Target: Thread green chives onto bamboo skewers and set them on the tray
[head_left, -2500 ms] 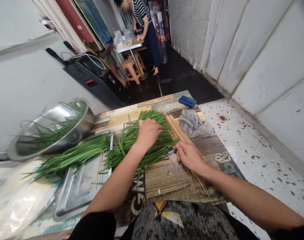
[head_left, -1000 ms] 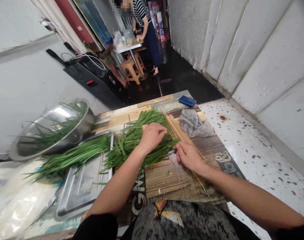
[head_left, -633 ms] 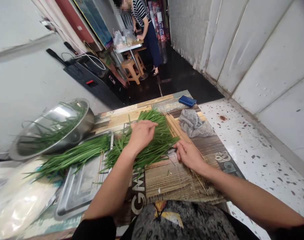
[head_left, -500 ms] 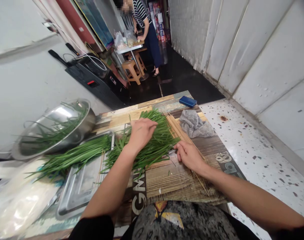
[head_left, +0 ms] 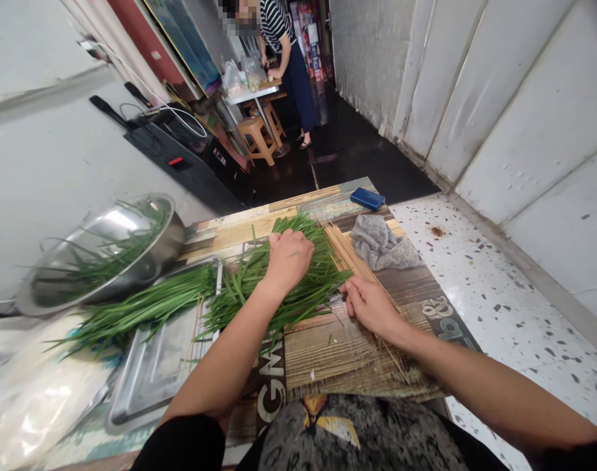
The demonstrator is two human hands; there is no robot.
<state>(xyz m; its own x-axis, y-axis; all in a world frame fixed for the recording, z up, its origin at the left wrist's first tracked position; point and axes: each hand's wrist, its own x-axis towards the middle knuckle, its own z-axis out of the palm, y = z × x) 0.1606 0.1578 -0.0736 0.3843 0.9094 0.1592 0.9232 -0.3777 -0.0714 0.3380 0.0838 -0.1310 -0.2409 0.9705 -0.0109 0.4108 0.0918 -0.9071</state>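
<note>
Right of the metal tray (head_left: 168, 366), our left hand (head_left: 291, 258) curls over green stalks (head_left: 310, 284), our right hand (head_left: 371, 304) sits narrow at their ends; grips, we cannot tell. Likely we're sorting; next calls for gentle separating.

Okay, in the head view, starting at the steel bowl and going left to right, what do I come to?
Steel bowl, then the pile of chives under the left hand, then bamboo skewers, then the crumpled gray cloth.
</note>
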